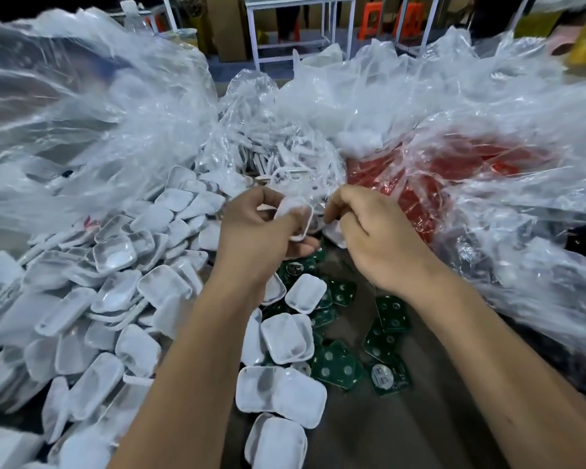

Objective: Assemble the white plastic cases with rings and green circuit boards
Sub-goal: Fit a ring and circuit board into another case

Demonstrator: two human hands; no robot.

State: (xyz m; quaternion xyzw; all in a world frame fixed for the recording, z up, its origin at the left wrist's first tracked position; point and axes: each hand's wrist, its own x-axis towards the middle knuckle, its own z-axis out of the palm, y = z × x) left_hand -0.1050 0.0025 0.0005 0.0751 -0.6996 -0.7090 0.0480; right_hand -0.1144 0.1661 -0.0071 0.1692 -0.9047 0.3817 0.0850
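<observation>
A worker's hands meet above a bench heaped with parts, the assembly job far from finished by the look of it: a large pile of white cases (115,299) spreads across the left, more lie singly in front, and loose green boards (339,367) are scattered between the forearms, none visibly fitted. The left hand (251,231) is curled round one white case (293,214), pinching it up near a clear bag of rings (278,164) just behind. The right hand (369,228) is bunched, fingers folded in close, and seems to pinch something small against that case; what it holds cannot be told. A second white piece (335,235) lies just beneath its fingers. Clear plastic sheeting (99,113) billows around, with a bag of red parts (420,191) to the right.
</observation>
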